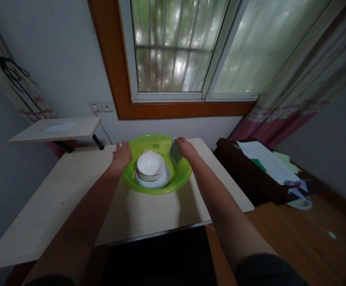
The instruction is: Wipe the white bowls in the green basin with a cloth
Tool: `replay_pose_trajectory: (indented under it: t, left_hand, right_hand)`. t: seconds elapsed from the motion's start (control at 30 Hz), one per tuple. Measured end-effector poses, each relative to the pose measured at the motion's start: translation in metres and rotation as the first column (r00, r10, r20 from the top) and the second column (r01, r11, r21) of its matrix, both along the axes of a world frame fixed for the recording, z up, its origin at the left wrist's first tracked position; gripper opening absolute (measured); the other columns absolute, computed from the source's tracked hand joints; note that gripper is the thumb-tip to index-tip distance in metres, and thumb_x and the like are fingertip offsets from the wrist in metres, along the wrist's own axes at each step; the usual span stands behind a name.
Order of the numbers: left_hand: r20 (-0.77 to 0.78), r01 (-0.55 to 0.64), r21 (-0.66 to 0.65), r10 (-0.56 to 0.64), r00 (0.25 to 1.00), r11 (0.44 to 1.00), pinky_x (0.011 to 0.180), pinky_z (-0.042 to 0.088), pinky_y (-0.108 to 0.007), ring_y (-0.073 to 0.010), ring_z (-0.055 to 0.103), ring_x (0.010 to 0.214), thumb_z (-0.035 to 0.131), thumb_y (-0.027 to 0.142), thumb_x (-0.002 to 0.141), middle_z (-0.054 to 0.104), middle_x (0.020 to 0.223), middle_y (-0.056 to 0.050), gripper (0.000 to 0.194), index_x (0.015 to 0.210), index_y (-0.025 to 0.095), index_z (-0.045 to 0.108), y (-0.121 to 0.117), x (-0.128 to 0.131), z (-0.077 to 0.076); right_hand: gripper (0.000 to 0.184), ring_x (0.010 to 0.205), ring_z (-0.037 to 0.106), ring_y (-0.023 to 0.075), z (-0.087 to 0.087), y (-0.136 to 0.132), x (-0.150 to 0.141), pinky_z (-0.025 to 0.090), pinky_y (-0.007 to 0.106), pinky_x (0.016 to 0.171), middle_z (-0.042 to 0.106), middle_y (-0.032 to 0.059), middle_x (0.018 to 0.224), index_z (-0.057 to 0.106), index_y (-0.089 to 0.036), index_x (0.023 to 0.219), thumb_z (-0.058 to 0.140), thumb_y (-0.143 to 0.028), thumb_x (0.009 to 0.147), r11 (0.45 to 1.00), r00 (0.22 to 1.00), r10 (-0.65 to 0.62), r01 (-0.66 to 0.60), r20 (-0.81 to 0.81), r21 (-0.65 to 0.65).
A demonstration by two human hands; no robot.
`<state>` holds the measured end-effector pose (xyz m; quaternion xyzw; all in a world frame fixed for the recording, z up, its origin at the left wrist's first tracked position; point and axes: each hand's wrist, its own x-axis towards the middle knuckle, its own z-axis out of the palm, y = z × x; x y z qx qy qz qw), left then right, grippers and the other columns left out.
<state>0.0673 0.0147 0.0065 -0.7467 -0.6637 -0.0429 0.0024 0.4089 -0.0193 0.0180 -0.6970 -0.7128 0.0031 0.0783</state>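
A bright green plastic basin [177, 180] sits on the table with a stack of white bowls [150, 163] on white plates [163, 180] inside it. Wooden chopsticks [134, 173] show at the left of the stack. My left hand [122, 154] is at the basin's left rim, fingers extended and apart, holding nothing. Over the right side of the basin, my right hand [187, 148] pinches a flat grey-green cloth [175, 151], which hangs down inside the rim. Whether it is a cloth or a thin scouring pad is hard to tell.
The pale wooden table [80, 198] has a small raised shelf [59, 130] at its back left. Behind are a wall socket [101, 106] with a plugged cable and a window [175, 47]. At right, a dark brown piece of furniture [235, 167] holds papers [268, 159].
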Motion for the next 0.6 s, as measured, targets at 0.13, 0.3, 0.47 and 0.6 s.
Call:
replay_pose_trajectory:
  t: [0.13, 0.3, 0.47, 0.6]
  left_hand:
    - [-0.033, 0.122, 0.034, -0.121, 0.992, 0.992, 0.112, 0.046, -0.053, -0.0376, 0.03, 0.154, 0.032, 0.017, 0.099, 0.038, 0.163, -0.025, 0.066, 0.165, 0.014, 0.028, 0.015, 0.006, 0.006]
    - [-0.082, 0.162, -0.017, -0.163, 0.983, 0.987, 0.108, 0.048, -0.041, -0.0325, 0.055, 0.133, 0.039, 0.018, 0.099, 0.052, 0.149, -0.025, 0.068, 0.165, 0.011, 0.024, 0.022, 0.008, 0.007]
    - [-0.091, 0.112, -0.053, -0.116, 0.989, 0.992, 0.103, 0.05, -0.041, -0.0335, 0.06, 0.127, 0.036, 0.018, 0.1, 0.053, 0.147, -0.026, 0.066, 0.164, 0.008, 0.024, 0.011, 0.004, 0.009]
    - [-0.056, 0.0, -0.124, -0.007, 0.998, 0.992, 0.097, 0.053, -0.043, -0.0344, 0.066, 0.12, 0.03, 0.022, 0.102, 0.059, 0.14, -0.027, 0.053, 0.153, 0.011, 0.042, 0.005, 0.006, 0.019]
  right_hand:
    - [0.065, 0.122, 0.063, 0.0258, 0.003, -0.003, 0.0, 0.048, 0.031, 0.101, 0.045, 0.0122, 0.163, 0.043, -0.022, 0.16, 0.047, -0.012, 0.095, 1.0, 1.0, -0.022, 0.022, -0.005, -0.001]
    - [0.062, 0.123, 0.064, 0.026, 0.005, -0.004, 0.0, 0.049, 0.031, 0.098, 0.044, 0.0122, 0.164, 0.043, -0.023, 0.159, 0.046, -0.015, 0.098, 0.999, 0.999, -0.037, 0.037, 0.012, -0.018]
    - [0.063, 0.125, 0.063, 0.0251, 0.003, 0.001, 0.001, 0.048, 0.03, 0.101, 0.045, 0.0096, 0.164, 0.043, -0.023, 0.159, 0.045, -0.013, 0.097, 1.0, 1.0, 0.001, -0.001, 0.007, -0.014]
    - [0.065, 0.128, 0.061, 0.024, 0.0, 0.01, 0.002, 0.046, 0.029, 0.104, 0.046, 0.0091, 0.164, 0.044, -0.021, 0.157, 0.051, -0.012, 0.094, 0.996, 0.996, 0.088, -0.088, 0.001, -0.006]
